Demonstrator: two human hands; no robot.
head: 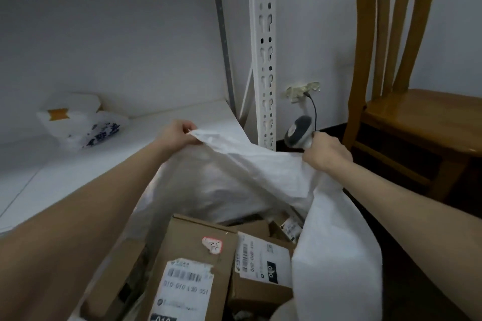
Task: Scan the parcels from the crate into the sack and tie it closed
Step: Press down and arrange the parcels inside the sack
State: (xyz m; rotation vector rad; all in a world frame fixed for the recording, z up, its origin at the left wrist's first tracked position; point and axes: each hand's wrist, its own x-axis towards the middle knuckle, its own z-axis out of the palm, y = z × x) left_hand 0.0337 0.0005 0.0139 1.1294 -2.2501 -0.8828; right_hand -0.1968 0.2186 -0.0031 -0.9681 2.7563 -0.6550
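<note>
A white woven sack stands open in front of me, its mouth stretched between both hands. My left hand pinches the far left rim. My right hand grips the right rim together with a grey handheld barcode scanner, whose cable runs up to a wall socket. Inside the sack lie several brown cardboard parcels: a large box with a white barcode label, and a smaller box beside it. The crate is not in view.
A white shelf board runs along the left, with a white printed plastic bag on it. A perforated white shelf upright stands behind the sack. A wooden chair is at the right on dark floor.
</note>
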